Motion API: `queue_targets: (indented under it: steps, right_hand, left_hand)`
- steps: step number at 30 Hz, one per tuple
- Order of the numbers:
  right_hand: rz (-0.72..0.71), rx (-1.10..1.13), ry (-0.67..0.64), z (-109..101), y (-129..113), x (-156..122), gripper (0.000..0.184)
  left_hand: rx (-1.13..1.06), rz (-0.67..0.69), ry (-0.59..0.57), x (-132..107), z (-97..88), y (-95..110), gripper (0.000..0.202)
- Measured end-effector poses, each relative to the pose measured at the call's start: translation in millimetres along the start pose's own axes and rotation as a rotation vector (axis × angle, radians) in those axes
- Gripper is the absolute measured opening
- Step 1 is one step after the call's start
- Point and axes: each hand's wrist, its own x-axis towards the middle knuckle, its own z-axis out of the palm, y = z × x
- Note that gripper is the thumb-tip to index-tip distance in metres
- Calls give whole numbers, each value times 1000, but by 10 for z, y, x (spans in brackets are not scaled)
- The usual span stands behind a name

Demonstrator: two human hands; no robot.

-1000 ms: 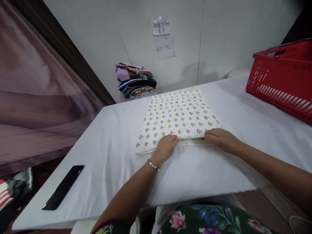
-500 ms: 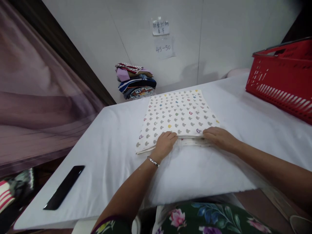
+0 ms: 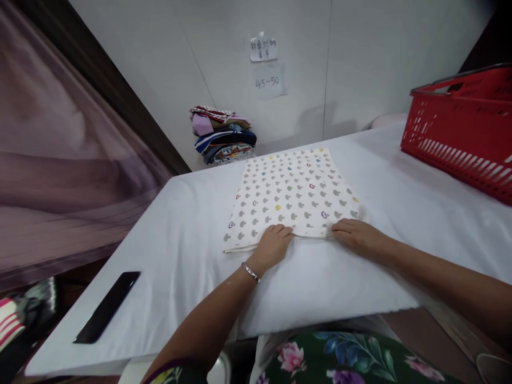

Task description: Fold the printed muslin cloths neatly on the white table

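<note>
A folded white cloth (image 3: pixel 294 186) printed with small grey and coloured mushroom shapes lies flat on the white-covered table (image 3: pixel 192 224). Its layers show at the front left corner. My left hand (image 3: pixel 274 246) grips the near edge left of the middle, fingers on top and the thumb hidden. At the right part of the same edge, my right hand (image 3: pixel 358 237) also holds the cloth, its fingers curled over the border. Between the two hands, the near edge sags slightly toward me.
A red plastic basket (image 3: pixel 460 133) stands at the right. Behind the table's far edge rises a stack of folded fabrics (image 3: pixel 224 136). A flat black object (image 3: pixel 107 308) lies at the front left. Two paper signs (image 3: pixel 269 80) hang on the wall, and a pinkish curtain (image 3: pixel 60 160) hangs left.
Both hands have come down slightly toward me with the cloth's near edge. The upper layer now covers the lower layer that showed between the hands.
</note>
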Motion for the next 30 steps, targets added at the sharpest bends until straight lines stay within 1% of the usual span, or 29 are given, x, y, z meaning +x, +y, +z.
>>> queue_targets:
  steps: [2,4,9,15,18,21,24,27,30]
  right_hand:
    - [-49,8,-35,-26,2,-3,29]
    - [-54,23,-23,-47,-3,-12,29]
    - [-56,48,-4,-61,-13,-36,29]
    - [70,93,-11,-51,18,-67,28]
    - [108,87,-10,-47,28,-75,28]
    - [68,54,-10,-48,7,-63,27]
    - [17,-11,1,-52,-42,-28,26]
    - [32,-84,43,-33,-97,18,28]
    - [42,-118,69,28,-132,56,30]
  left_hand:
    - [-18,0,-18,5,-52,13,21]
    - [-22,5,-16,4,-70,15,20]
    - [33,17,31,0,8,-1,19]
    - [59,41,56,0,62,-20,20]
    - [47,-24,53,21,45,-20,20]
    - [2,-137,27,58,9,-14,17]
    - [-76,-214,15,93,-27,-10,13]
    - [-106,-258,3,112,-44,-14,12]
    - [-107,-266,8,119,-43,-19,11]
